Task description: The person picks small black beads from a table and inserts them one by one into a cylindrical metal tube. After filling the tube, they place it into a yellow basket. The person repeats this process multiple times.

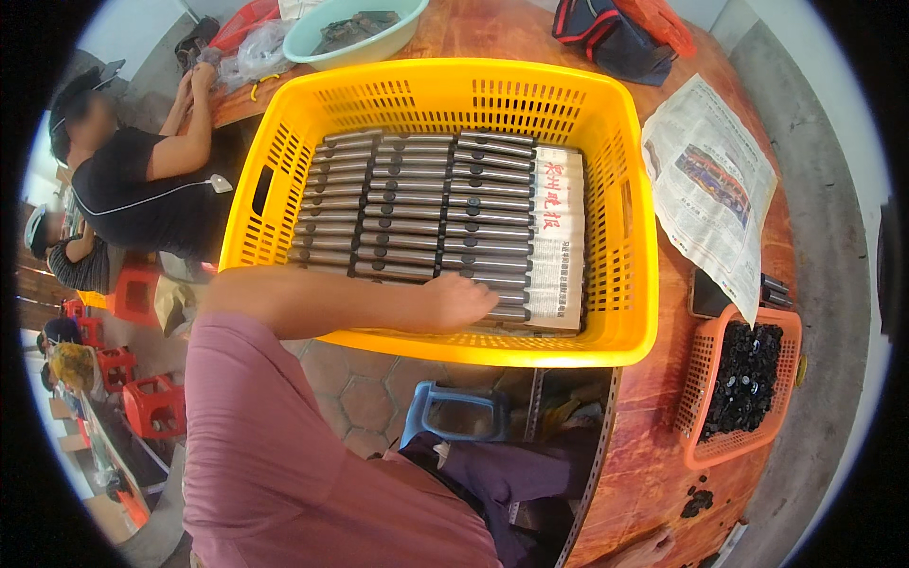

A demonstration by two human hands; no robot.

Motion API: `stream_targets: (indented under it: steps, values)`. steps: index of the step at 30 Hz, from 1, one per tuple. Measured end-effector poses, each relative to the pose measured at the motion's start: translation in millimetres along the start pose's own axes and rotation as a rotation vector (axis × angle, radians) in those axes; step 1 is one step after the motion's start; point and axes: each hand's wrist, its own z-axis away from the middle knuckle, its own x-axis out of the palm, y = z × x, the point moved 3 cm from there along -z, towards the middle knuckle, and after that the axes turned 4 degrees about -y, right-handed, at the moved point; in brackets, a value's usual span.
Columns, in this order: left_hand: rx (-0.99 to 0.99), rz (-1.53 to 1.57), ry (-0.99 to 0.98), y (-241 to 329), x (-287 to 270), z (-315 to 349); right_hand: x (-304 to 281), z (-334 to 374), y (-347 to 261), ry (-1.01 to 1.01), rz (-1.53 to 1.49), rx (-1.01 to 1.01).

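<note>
A yellow plastic basket (pixel 454 355) holds several rows of steel rods (pixel 488 213) with black ends, laid side by side in three columns. A sheet of printed newspaper (pixel 557 256) lies under them and shows along the right side. My left hand (pixel 459 301) reaches over the near rim, palm down, its fingers together and curled over a rod in the nearest part of the right column. The fingertips are partly hidden. At the lower edge of the picture, my right hand (pixel 651 552) is low over the table, cut off and blurred, its fingers not clear.
On the right stands an orange basket (pixel 696 388) of small black parts, with loose ones (pixel 698 503) nearer me. A newspaper (pixel 710 180) lies behind it. A pale green basin (pixel 355 38) and dark bag (pixel 611 38) stand behind. A person (pixel 142 180) sits at left.
</note>
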Motion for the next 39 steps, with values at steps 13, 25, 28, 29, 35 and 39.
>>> stream_targets:
  steps: [13,25,28,29,35,39]
  values:
    - [-0.077,0.072,0.062,-26.5,-47.5,14.0,5.5,-3.3,-3.6,-0.053,0.069,0.063]
    - [0.269,0.084,0.296,-22.8,-71.9,19.4,3.5,12.0,-70.3,-0.138,0.012,0.064]
    - [0.125,0.100,0.360,-8.7,-108.0,25.4,3.3,10.3,-86.8,-0.133,-0.110,0.089]
    - [0.112,0.114,0.383,-0.3,-119.6,28.4,3.0,10.2,-82.6,-0.127,-0.065,0.054]
    - [0.319,-0.108,0.497,118.8,-171.3,36.0,-5.9,14.0,-88.0,-0.117,-0.017,0.008]
    - [0.651,0.000,0.501,206.5,-140.7,25.8,-8.8,13.7,-91.6,-0.095,-0.111,0.003]
